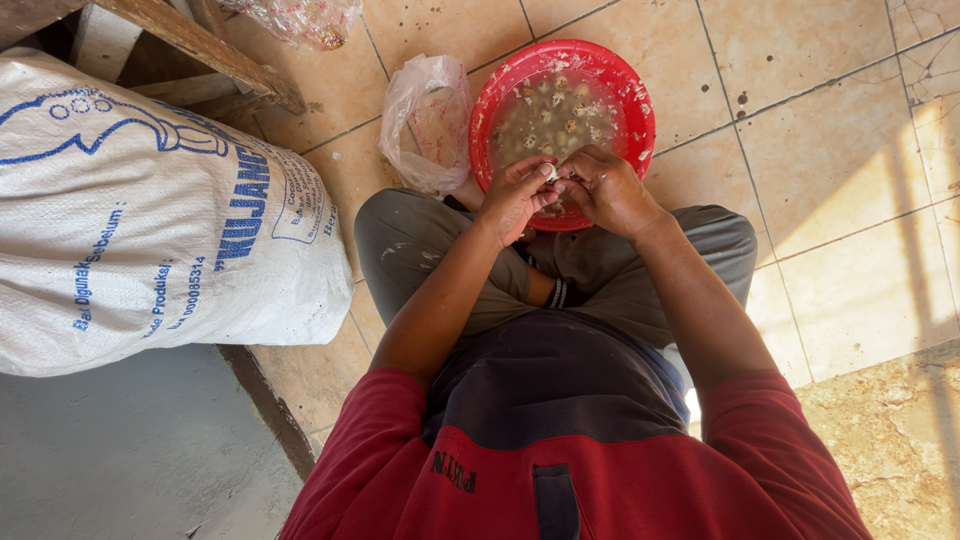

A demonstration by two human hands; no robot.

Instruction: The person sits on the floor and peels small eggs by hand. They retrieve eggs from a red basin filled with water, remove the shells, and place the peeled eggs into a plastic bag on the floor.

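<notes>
I sit on a tiled floor with a red plastic basin [640, 110] in front of my knees. It holds cloudy water with several small speckled egg-like pieces floating in it. My left hand [512, 197] and my right hand [603, 188] meet over the basin's near rim. Together they pinch one small white round piece [551, 173] between the fingertips. Both hands are closed around it, thumbs and forefingers touching it.
A clear plastic bag [425, 120] lies crumpled just left of the basin. A large white woven sack [150, 215] with blue print lies at the left. A wooden frame [215, 50] stands behind it. Another plastic bag [300, 18] is at the top edge.
</notes>
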